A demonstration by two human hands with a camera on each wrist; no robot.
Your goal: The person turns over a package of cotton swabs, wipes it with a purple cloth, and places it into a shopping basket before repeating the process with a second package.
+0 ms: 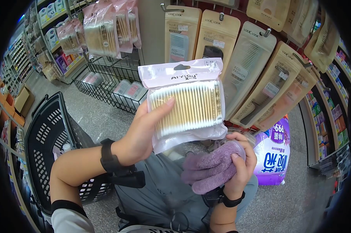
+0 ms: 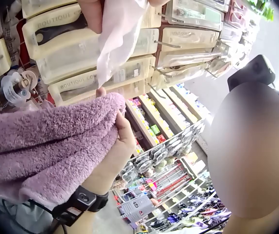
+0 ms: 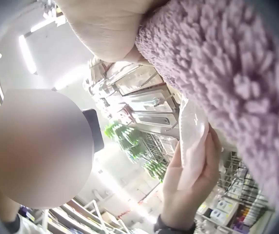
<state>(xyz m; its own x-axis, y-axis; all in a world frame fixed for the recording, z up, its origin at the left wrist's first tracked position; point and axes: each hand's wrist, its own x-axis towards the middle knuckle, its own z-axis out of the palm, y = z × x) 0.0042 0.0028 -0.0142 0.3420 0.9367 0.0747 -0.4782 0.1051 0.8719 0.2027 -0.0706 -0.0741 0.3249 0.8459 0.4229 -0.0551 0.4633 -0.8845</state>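
In the head view my left hand (image 1: pixel 138 134) grips a clear and pale pink pack of cotton swabs (image 1: pixel 187 108), thumb across its front, fingers behind. The pack faces me upright, its hang hole at the top. Lower right, my right hand (image 1: pixel 243 165) holds a fluffy purple towel (image 1: pixel 214 167) bunched in folds, the thumb pressed on it. The left wrist view shows this towel (image 2: pixel 56 146) close up, with the pack's edge (image 2: pixel 120 41) above it. From the right wrist, the left hand (image 3: pixel 193 190) appears pinching the pack edge-on (image 3: pixel 190 141).
A black shopping basket (image 1: pixel 47 128) stands at my left. Ahead hang combs in packets (image 1: pixel 249 66) on hooks and more swab packs (image 1: pixel 101 31), above a wire rack (image 1: pixel 105 91). A purple and white bag (image 1: pixel 270 155) sits on the floor at right.
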